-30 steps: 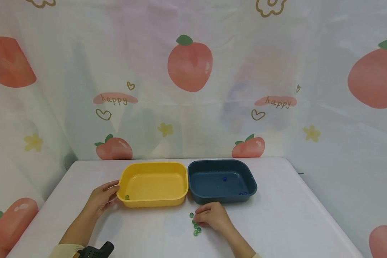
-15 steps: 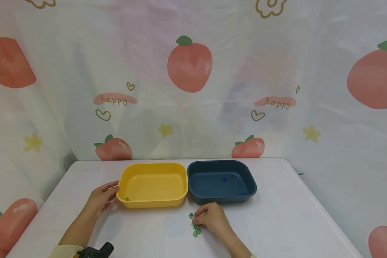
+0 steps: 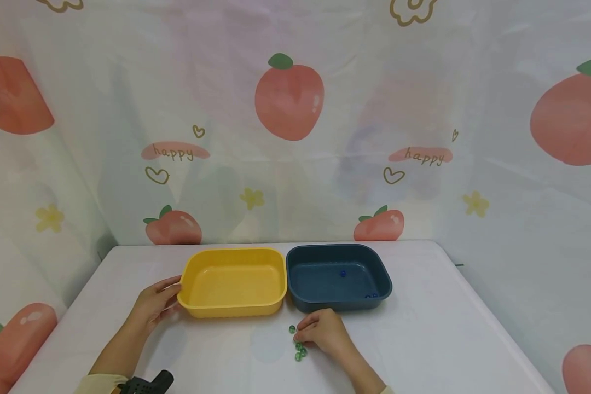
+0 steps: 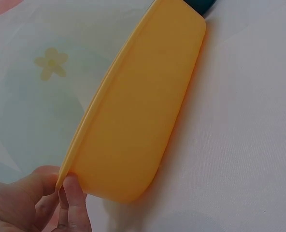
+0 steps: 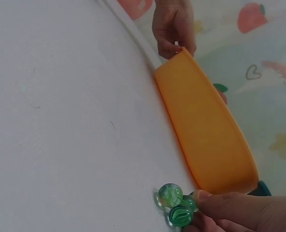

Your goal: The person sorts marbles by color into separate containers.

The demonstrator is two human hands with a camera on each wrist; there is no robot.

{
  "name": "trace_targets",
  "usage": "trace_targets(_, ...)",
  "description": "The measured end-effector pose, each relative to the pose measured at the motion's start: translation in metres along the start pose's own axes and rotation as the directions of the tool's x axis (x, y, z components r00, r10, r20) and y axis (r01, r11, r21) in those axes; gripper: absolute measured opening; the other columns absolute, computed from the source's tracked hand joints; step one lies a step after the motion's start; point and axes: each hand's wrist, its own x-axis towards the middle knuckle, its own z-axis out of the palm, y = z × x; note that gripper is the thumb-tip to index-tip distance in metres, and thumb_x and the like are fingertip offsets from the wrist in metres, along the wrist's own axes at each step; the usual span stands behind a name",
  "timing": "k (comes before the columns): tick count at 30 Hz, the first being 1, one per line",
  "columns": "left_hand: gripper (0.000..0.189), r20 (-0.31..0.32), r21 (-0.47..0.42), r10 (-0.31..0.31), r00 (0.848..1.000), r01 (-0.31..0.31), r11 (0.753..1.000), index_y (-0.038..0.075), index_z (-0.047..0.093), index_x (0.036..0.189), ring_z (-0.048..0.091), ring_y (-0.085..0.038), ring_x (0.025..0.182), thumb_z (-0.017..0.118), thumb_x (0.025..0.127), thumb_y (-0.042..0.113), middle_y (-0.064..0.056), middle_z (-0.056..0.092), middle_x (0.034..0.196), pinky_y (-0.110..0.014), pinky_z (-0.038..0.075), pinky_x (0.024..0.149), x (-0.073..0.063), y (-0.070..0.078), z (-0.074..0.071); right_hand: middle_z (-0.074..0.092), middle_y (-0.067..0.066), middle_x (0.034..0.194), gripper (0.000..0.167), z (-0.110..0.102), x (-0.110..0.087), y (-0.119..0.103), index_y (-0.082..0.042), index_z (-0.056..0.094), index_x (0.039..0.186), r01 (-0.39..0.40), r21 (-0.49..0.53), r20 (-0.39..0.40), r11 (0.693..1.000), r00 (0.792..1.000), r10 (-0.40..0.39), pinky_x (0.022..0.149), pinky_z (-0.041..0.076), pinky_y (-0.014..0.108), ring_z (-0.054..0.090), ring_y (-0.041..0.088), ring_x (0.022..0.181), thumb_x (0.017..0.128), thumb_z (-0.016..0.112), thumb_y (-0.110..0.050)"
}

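In the head view, my left hand (image 3: 154,302) pinches the left rim of the yellow bin (image 3: 233,312); the left wrist view shows thumb and fingers on either side of the rim. My right hand (image 3: 326,332) is low over the table, in front of the dark blue bin (image 3: 337,305). Its thumb and fingers pinch a green marble (image 5: 189,203), partly hidden by the fingertips in the right wrist view. Other green marbles (image 5: 170,195) lie right beside those fingertips, and one green marble (image 3: 292,329) sits slightly apart towards the bins.
Blue marbles (image 3: 343,273) lie inside the dark blue bin. Both bins stand side by side on the white-covered table (image 3: 448,328), near the fruit-patterned backdrop (image 3: 295,186). A black device (image 3: 148,382) is strapped at the left wrist.
A green marble seen earlier at the near left inside of the yellow bin slipped lower and is out of sight now. Both hands have stayed nearly in place.
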Motion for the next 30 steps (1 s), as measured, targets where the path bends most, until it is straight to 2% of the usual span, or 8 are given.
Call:
trace_targets(10,0.056,-0.010,0.010,-0.009,1.000,0.009,1.000,0.002,0.042,0.146,0.062,-0.004,0.082,0.059,0.098,0.024,-0.019,0.054,0.133,-0.024,0.059,0.077,-0.0026,0.0024,0.0012,0.074,0.007,0.076,0.016,-0.0025,-0.0004,-0.0002,0.002,0.074,0.088,-0.003,0.043,0.023,0.999,1.000,0.002,0.062,0.060,0.028,0.069,0.013,0.068,0.075,0.081,-0.002)
trace_targets(18,0.056,-0.005,0.001,-0.007,1.000,0.007,1.000,0.002,0.042,0.146,0.062,-0.004,0.081,0.059,0.098,0.024,-0.011,0.060,0.123,-0.024,0.059,0.076,-0.0013,0.0013,0.0003,0.074,0.009,0.077,0.015,-0.0049,-0.0015,-0.0006,0.004,0.073,0.090,-0.010,0.073,0.036,0.997,0.999,0.007,0.063,0.060,0.029,0.070,0.014,0.069,0.077,0.079,-0.001)
trace_targets(26,0.056,-0.008,0.007,-0.010,1.000,0.010,1.000,0.003,0.042,0.147,0.062,-0.005,0.082,0.059,0.099,0.025,-0.018,0.054,0.133,-0.023,0.059,0.077,-0.0001,0.0008,0.0005,0.074,0.009,0.079,0.016,-0.0064,-0.0020,-0.0019,0.003,0.073,0.091,-0.039,0.081,0.045,0.996,0.998,0.036,0.065,0.061,0.029,0.071,0.016,0.072,0.078,0.079,-0.003)
trace_targets(30,0.055,-0.008,0.013,-0.003,1.000,0.003,1.000,0.002,0.042,0.146,0.062,-0.005,0.082,0.059,0.099,0.024,-0.016,0.057,0.128,-0.023,0.059,0.076,-0.0005,0.0005,0.0004,0.075,0.010,0.081,0.016,-0.0070,-0.0021,-0.0021,0.004,0.073,0.094,-0.057,0.104,0.061,0.993,0.997,0.051,0.066,0.061,0.030,0.072,0.017,0.074,0.080,0.077,-0.002)
